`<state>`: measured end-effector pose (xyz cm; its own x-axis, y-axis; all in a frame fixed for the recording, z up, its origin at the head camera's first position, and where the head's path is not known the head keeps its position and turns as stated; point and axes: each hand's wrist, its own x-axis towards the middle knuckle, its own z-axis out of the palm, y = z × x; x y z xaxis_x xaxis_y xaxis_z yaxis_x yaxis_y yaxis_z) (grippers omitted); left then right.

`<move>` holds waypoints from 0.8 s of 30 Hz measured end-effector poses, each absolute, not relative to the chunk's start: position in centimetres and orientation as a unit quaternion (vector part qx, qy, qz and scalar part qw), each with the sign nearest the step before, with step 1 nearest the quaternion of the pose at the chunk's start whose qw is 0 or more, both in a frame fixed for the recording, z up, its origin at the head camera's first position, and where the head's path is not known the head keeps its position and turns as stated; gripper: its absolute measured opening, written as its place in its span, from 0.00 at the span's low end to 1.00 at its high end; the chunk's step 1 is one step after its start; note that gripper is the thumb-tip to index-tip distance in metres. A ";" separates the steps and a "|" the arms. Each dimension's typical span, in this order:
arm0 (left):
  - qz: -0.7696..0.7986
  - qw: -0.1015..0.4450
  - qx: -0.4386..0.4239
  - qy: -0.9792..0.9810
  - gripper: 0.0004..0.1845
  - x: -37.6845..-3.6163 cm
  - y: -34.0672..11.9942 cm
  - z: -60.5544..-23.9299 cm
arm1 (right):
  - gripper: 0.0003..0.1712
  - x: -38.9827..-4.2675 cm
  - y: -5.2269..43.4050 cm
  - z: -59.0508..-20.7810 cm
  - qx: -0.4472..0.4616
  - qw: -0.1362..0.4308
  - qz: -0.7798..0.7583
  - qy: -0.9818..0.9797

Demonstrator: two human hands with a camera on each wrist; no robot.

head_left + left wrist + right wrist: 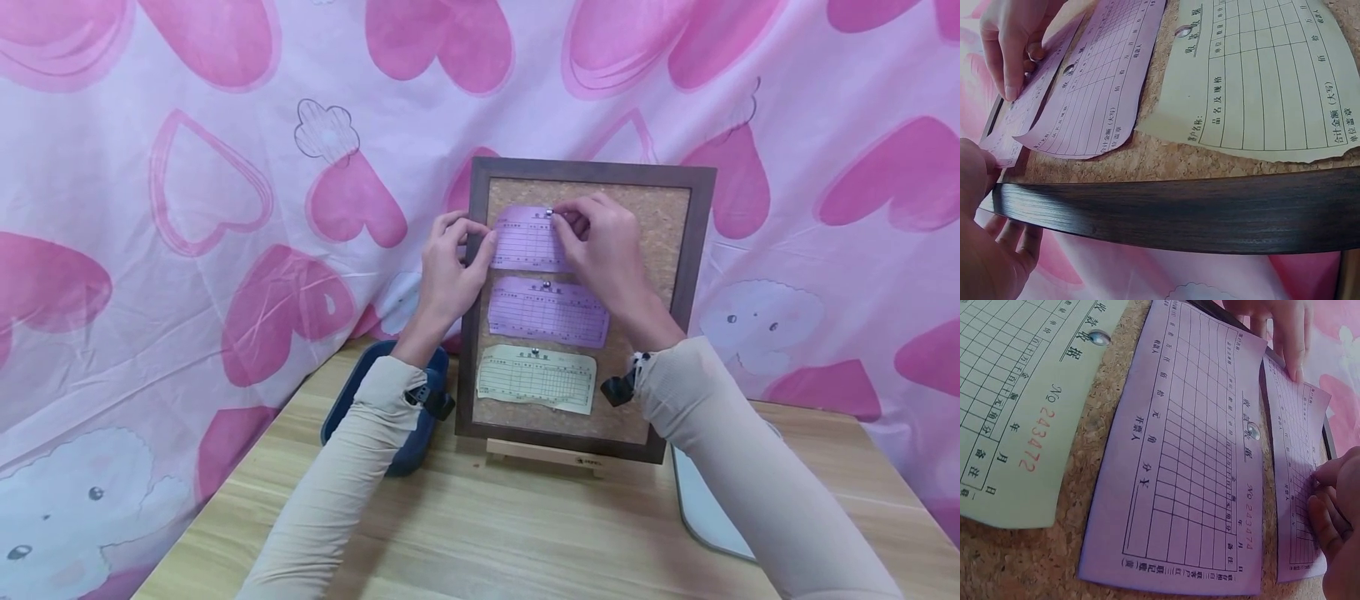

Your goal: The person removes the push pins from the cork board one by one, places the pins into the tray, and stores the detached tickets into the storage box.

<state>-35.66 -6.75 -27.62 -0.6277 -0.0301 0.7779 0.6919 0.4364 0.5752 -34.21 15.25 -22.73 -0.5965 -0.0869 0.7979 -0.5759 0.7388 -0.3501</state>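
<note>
Heart-printed pink cloth (187, 208) hangs behind a wooden table (465, 533). Upright on a small stand there is a dark-framed cork board (667, 242), bearing three pinned slips one below another. Lowest is a pale green receipt (536, 379), above it a purple receipt (547, 312), each fixed by a metal pushpin. Highest is the top purple receipt (525, 242). The left hand (450, 267) grips the frame's left edge, thumb pressing that slip's left side. The right hand (603, 246) pinches the silver pushpin (549, 213) at the slip's top edge, fingers curled around it.
</note>
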 end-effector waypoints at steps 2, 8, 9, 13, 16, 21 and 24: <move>-0.485 0.373 -0.218 -0.760 0.14 -35.7 -6.8 -27.6 | 0.11 -34.2 15.2 -22.7 0.194 0.403 0.303 -0.841; -0.493 0.373 -0.220 -0.755 0.14 -35.6 -6.9 -27.8 | 0.11 -34.2 14.8 -22.6 0.191 0.397 0.305 -0.844; -0.494 0.373 -0.221 -0.754 0.14 -35.6 -7.0 -27.8 | 0.11 -34.2 14.7 -22.6 0.191 0.398 0.305 -0.844; -0.499 0.375 -0.223 -0.749 0.14 -35.6 -7.0 -27.8 | 0.11 -34.3 14.5 -22.6 0.192 0.402 0.302 -0.842; -0.500 0.376 -0.223 -0.748 0.14 -35.6 -7.1 -27.9 | 0.11 -34.3 14.4 -22.6 0.192 0.403 0.302 -0.842; -0.501 0.374 -0.222 -0.749 0.14 -35.5 -7.1 -27.9 | 0.11 -34.4 14.3 -22.8 0.199 0.414 0.302 -0.836; -0.502 0.371 -0.223 -0.749 0.14 -35.5 -7.1 -27.9 | 0.11 -34.5 14.3 -23.0 0.205 0.427 0.302 -0.827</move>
<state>-35.46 -7.14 -27.91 -0.6249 -0.0397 0.7797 0.7063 0.3968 0.5862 -34.51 14.31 -22.98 -0.5508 -0.0817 0.8307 -0.5977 0.7333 -0.3242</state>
